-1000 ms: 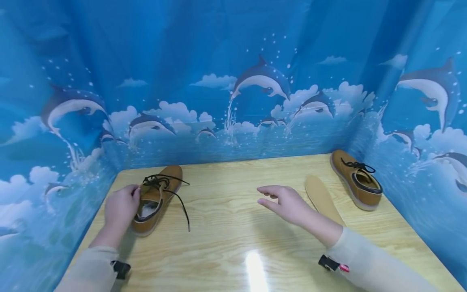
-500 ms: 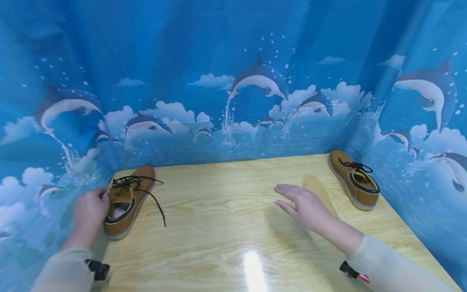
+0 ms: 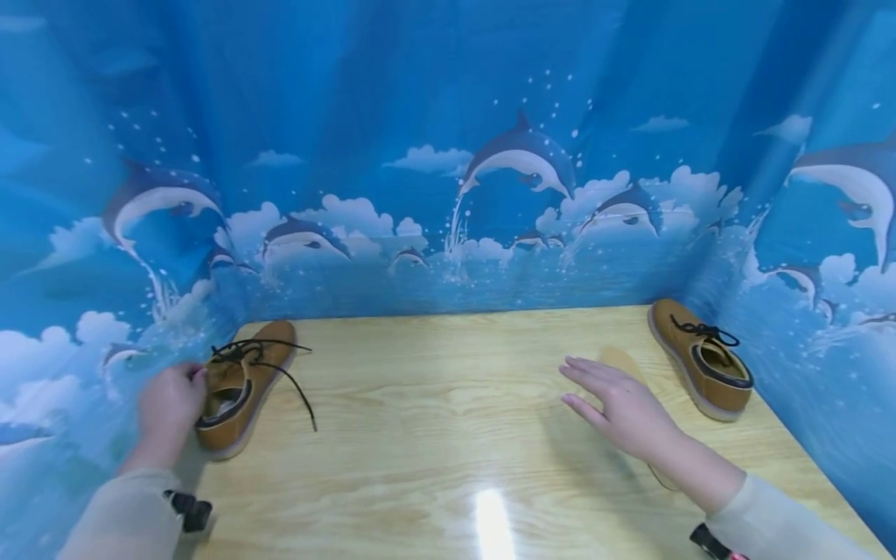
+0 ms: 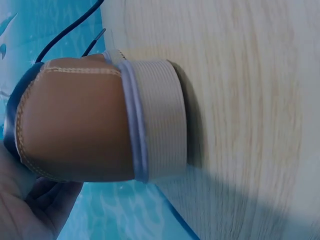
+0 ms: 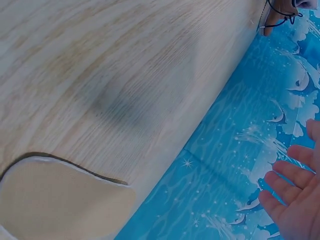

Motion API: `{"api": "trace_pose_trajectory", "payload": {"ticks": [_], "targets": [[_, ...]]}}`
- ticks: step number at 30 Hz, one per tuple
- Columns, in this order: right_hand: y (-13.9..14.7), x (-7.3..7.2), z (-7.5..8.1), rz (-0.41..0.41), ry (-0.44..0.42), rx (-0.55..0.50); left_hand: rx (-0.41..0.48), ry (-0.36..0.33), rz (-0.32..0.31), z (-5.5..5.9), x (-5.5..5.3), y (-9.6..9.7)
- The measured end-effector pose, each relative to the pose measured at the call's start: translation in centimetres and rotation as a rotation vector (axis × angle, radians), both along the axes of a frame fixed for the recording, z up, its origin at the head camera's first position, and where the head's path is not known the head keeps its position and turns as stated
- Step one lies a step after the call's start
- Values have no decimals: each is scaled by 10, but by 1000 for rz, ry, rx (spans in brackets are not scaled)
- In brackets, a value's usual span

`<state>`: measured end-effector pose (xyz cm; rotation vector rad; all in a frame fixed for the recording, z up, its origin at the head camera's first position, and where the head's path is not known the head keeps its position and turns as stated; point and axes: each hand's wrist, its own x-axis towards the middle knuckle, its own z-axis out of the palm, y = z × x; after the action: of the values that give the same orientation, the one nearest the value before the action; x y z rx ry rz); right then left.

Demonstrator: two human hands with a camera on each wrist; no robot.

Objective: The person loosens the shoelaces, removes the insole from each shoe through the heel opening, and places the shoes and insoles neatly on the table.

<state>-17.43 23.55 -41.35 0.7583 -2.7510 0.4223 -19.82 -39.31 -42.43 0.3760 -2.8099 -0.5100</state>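
At the table's left edge my left hand grips the near-left side of a brown lace-up shoe, thumb and fingers at the collar. Its black laces hang untied to the right. The left wrist view shows the heel from behind, with the fingers partly hidden beside it. My right hand hovers with fingers extended and holds nothing. Below it lies a tan insole, mostly covered by the hand and forearm in the head view. The right wrist view shows the insole's rounded end on the wood.
A second brown shoe, laces tied in a bow, stands at the back right corner. Blue dolphin-print curtain closes off the back and both sides of the wooden table.
My left hand has shifted the shoe left to the table's edge, and it has stayed there over the last half second. My right hand has moved right, over the insole.
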Motion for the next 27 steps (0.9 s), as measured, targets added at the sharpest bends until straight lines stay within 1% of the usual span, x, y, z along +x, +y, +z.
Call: {"api": "trace_pose_trajectory", "payload": {"ticks": [2,6,9,12,14,18,21,24,27], "targets": [[1,0,0,2,4,-5,8,-12,8,2,0,-2],[3,1,-1,1,16,-7,42,-72,44,6,1,-4],[5,1,-2,-7,19,-2,39,-79,51,8,0,-5],[7,3,-2,-13,12,8,29,-74,53,8,0,-7],[8,3,-2,-17,5,15,24,-83,66,7,-1,-11],[11,3,-3,-21,-10,24,23,-113,97,5,-2,-18],[13,3,-3,-22,-16,31,39,-143,111,7,-1,-19],[14,2,-3,-28,-20,35,50,-179,103,10,-1,-17],[16,3,-2,-39,-32,34,40,-224,94,15,-1,-12]]}}
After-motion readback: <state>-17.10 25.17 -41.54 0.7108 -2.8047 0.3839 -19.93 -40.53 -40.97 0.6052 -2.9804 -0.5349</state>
